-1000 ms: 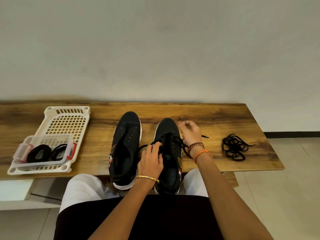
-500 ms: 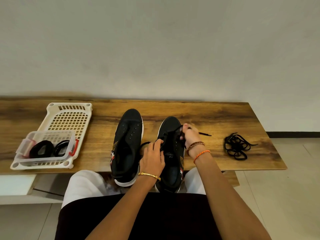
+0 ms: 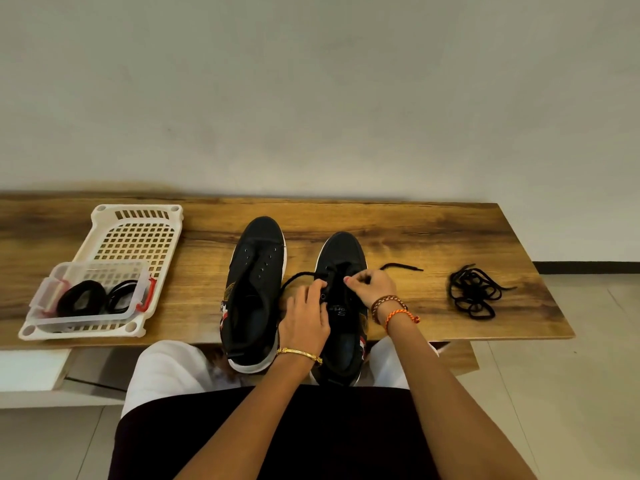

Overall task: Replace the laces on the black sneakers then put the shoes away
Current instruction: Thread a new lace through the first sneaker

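Note:
Two black sneakers stand side by side on the wooden table [image 3: 408,226], toes pointing away from me. The left sneaker [image 3: 254,282] has bare eyelets and no lace. The right sneaker [image 3: 341,254] carries a black lace [image 3: 401,266] whose free end trails to the right. My left hand [image 3: 304,317] grips the right sneaker's left eyelet flap. My right hand [image 3: 369,287] pinches the lace at the right eyelets. A loop of the lace arcs out between the two shoes.
A tangled pile of black laces [image 3: 472,294] lies on the table's right part. At the left, a white perforated basket [image 3: 136,223] holds a clear plastic box [image 3: 86,317] with coiled black laces inside. A wall runs behind the table; tiled floor lies to the right.
My right hand has moved in from beside the shoe's toe to the eyelets and pulled the lace end further out to the right. My left hand stays on the shoe.

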